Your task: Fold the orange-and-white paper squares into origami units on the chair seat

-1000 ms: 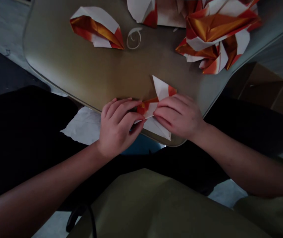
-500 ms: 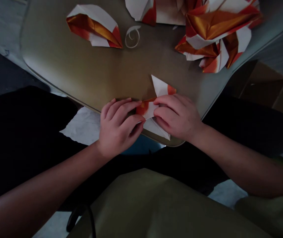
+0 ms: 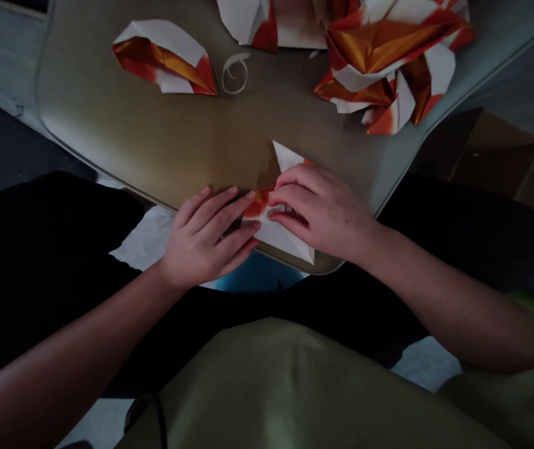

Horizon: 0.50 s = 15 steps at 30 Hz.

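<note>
A white, red and gold sheet of folded paper (image 3: 278, 236) lies at the near edge of the table, one pointed corner sticking up behind my fingers and another toward me. My left hand (image 3: 213, 234) rests on its left side, fingers stretched out and slightly apart, fingertips on the red and gold part. My right hand (image 3: 318, 206) is closed over the paper's middle, thumb and fingers pinching a fold of it. Part of the paper is hidden under both hands.
On the table (image 3: 154, 143) lies a boat-shaped folded paper piece (image 3: 166, 56) at far left, beside a thin white rubber band (image 3: 235, 75). A pile of folded paper pieces (image 3: 388, 56) sits at far right. A cardboard box (image 3: 495, 143) stands beyond the right edge.
My left fingers have straightened and loosened from the paper's left part. My right hand has shifted left over the paper, its fingers now closer to the fold. The view has shifted slightly.
</note>
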Motion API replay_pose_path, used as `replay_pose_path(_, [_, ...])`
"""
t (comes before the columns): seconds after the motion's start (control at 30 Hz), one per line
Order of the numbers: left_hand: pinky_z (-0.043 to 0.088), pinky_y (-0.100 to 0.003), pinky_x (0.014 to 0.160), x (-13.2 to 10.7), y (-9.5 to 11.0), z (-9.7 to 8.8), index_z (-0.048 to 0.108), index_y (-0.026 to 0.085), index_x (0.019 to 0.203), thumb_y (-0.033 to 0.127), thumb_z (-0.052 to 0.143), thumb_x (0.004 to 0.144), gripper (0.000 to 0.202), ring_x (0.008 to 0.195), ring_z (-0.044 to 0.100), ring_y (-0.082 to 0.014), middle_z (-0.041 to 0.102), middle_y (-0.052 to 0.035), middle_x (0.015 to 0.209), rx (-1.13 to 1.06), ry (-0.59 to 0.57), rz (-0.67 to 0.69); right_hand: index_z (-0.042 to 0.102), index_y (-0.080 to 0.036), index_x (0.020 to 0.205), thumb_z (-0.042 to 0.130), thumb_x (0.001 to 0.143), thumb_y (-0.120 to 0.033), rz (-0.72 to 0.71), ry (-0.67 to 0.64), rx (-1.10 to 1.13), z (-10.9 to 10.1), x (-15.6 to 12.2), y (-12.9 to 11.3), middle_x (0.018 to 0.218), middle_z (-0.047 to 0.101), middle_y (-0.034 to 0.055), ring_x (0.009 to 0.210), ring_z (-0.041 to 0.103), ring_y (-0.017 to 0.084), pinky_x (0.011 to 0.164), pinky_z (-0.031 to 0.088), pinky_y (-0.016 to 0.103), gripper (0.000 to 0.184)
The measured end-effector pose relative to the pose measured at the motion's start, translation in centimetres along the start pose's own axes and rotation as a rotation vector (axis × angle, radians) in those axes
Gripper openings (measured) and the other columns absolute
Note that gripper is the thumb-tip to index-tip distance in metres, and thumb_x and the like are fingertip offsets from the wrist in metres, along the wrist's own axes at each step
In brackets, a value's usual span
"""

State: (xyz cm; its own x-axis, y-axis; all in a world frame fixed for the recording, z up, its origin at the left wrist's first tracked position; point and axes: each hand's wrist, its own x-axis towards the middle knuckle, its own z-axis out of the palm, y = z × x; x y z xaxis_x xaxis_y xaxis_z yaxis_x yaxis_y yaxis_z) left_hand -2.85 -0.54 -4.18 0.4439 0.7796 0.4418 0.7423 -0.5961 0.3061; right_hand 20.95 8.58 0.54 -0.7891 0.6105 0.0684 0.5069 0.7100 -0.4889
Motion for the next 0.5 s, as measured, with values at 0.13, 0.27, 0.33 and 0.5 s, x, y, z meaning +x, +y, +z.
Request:
replay_pose_path(0.13, [0.052,-0.048,0.11,-1.0,-1.7,-0.3,0.069,0.041,0.12,0.044,0.073,0.089,0.032,0.126,0.068,-0.0267,0.072,0.0011,0.133,-0.063,-0.097,0.046,0.071,-0.023,0.105,0.058,0.099,-0.024,-0.011,0.0,0.046,0.1,-0.4,0.4,0.115,0.066,0.0079,0.103,0.06,0.024,0.096,0.046,0.043,0.015])
replay_pose_path(0.27, [0.056,-0.044,0.102,-0.8,-1.9,-0.5,0.072,0.038,0.112,0.048,0.07,0.09,0.025,0.117,0.071,-0.0247,0.076,-0.0004,0.124,-0.112,0.001,0.133,0.072,-0.023,0.106,0.057,0.1,-0.025,-0.011,0.033,0.024,0.6,-0.6,0.6,0.117,0.066,0.0071,0.105,0.06,0.024,0.098,0.045,0.043,0.016])
replay_pose_path(0.33, [0.058,-0.044,0.096,0.1,-1.5,-0.6,0.072,0.035,0.104,0.046,0.064,0.093,0.018,0.114,0.072,-0.0249,0.077,-0.0022,0.119,-0.155,0.059,0.133,0.072,-0.022,0.108,0.058,0.1,-0.025,-0.027,0.049,0.013,0.8,-0.6,0.7,0.118,0.067,0.0075,0.105,0.061,0.024,0.098,0.045,0.043,0.016])
replay_pose_path(0.5, [0.056,-0.045,0.094,3.2,0.1,-0.4,0.07,0.029,0.102,0.044,0.057,0.097,0.021,0.111,0.07,-0.0254,0.076,-0.0065,0.118,-0.178,-0.041,-0.123,0.072,-0.023,0.114,0.058,0.099,-0.026,-0.044,0.096,0.04,1.3,-0.8,1.1,0.129,0.064,0.0085,0.113,0.06,0.025,0.101,0.046,0.045,0.02])
